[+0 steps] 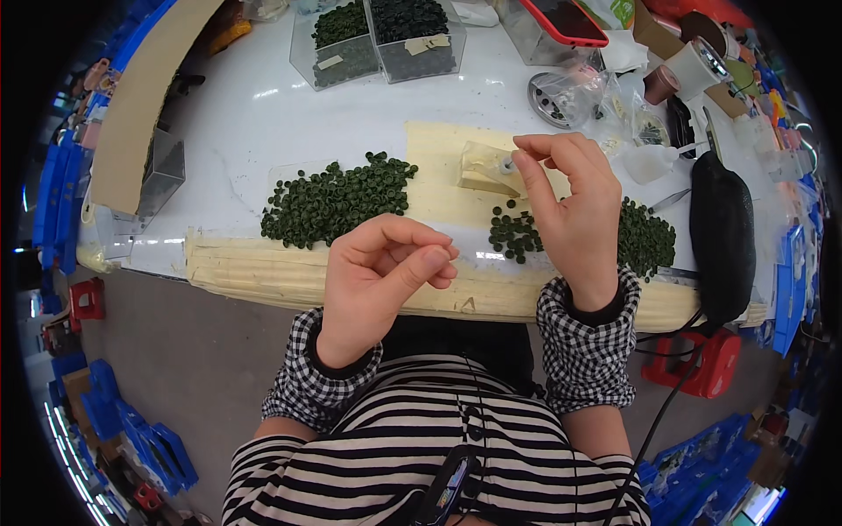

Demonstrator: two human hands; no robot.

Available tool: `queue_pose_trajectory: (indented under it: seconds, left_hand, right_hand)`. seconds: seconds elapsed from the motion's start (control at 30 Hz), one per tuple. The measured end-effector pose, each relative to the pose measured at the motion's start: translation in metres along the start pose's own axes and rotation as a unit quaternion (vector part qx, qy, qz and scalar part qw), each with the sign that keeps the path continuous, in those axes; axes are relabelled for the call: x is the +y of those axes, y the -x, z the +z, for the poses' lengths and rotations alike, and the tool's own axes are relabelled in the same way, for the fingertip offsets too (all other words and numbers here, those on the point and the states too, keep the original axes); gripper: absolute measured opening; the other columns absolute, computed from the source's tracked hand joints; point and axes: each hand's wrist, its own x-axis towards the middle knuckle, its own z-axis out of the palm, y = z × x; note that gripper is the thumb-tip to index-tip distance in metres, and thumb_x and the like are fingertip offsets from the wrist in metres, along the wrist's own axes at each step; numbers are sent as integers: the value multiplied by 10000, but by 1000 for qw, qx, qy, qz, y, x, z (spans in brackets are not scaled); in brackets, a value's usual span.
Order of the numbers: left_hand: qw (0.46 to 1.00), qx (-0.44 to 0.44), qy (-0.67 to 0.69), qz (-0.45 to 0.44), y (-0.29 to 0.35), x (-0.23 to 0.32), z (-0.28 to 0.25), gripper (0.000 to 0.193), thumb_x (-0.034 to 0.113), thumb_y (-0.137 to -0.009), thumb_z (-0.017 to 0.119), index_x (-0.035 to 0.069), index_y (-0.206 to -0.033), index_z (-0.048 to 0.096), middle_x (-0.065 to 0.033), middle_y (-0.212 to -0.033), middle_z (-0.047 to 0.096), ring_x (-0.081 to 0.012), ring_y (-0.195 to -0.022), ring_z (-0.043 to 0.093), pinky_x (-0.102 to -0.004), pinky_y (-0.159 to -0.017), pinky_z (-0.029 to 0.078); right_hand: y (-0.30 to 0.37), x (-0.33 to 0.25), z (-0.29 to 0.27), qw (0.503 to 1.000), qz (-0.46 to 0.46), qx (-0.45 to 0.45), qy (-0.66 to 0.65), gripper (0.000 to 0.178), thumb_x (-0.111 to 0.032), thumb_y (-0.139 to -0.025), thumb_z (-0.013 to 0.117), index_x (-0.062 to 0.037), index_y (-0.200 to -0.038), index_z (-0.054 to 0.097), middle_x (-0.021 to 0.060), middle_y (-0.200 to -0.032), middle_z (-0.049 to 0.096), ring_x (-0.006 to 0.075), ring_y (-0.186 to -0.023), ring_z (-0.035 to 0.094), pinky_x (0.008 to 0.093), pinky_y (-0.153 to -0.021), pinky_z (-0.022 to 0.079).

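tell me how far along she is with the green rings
Done: cannot tell; a smaller pile of green rings lies by the right hand. In hand: its fingertips pinch a small pale part over the cream block; the left hand is curled, contents unseen. Left: a large pile.

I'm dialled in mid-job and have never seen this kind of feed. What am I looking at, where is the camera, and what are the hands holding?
There is no machine: a person works with bare hands, filmed by a fisheye camera on their head looking down, so edges bend. The right hand pinches a small pale part at a cream block on the white table. The left hand is curled, fingertips together; anything in it is too small to tell. Two piles of small dark green rings lie there: a left pile and a right pile. Clear bins hold more.
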Motion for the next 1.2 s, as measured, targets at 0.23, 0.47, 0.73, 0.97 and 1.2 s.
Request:
queue_pose_trajectory:
  seconds: [0.23, 0.47, 0.73, 0.97, 1.2]
  left_hand:
    - [963, 24, 238, -124, -6, -7, 5, 265, 106, -987, 549, -26, -1214, 588, -138, -1054, 685, -143, -913, 678, -235, -817, 567]
    - [961, 12, 231, -151, -5, -8, 8, 297, 116, -992, 541, -24, -1251, 580, -136, -1095, 679, -146, -951, 672, -245, -855, 561]
    - [969, 22, 187, -158, -4, -6, 15, 277, 114, -993, 541, -13, -1234, 587, -109, -1030, 676, -122, -881, 649, -218, -779, 545]
    - [971, 28, 182, -155, -4, -8, 15, 271, 107, -989, 544, -11, -1227, 597, -111, -1029, 679, -126, -869, 647, -227, -786, 539]
    - [971, 27, 184, -153, -4, -8, 16, 271, 111, -990, 545, -10, -1227, 595, -112, -1030, 681, -126, -873, 648, -229, -787, 541]
  right_hand:
    - [0, -6, -9, 997, -25, 66, -22, 85, -18, -785, 718, -12, -866, 692, 83, -818, 632, 232, -774, 592, 319, -685, 468]
    - [12, -35, -24, 981, -50, 53, -178, 82, 6, -824, 696, 9, -902, 673, 98, -877, 652, 194, -793, 609, 284, -698, 474]
    - [26, -40, -7, 922, 76, -18, -378, 75, -42, -941, 600, 24, -976, 595, 84, -902, 648, 140, -823, 668, 241, -725, 532]
    - [27, -38, -7, 927, 63, -32, -368, 73, -38, -936, 607, 27, -969, 601, 86, -902, 649, 136, -810, 663, 240, -715, 533]
    - [27, -37, -5, 932, 54, -29, -356, 66, -34, -932, 613, 26, -959, 608, 89, -901, 648, 136, -810, 655, 243, -719, 529]
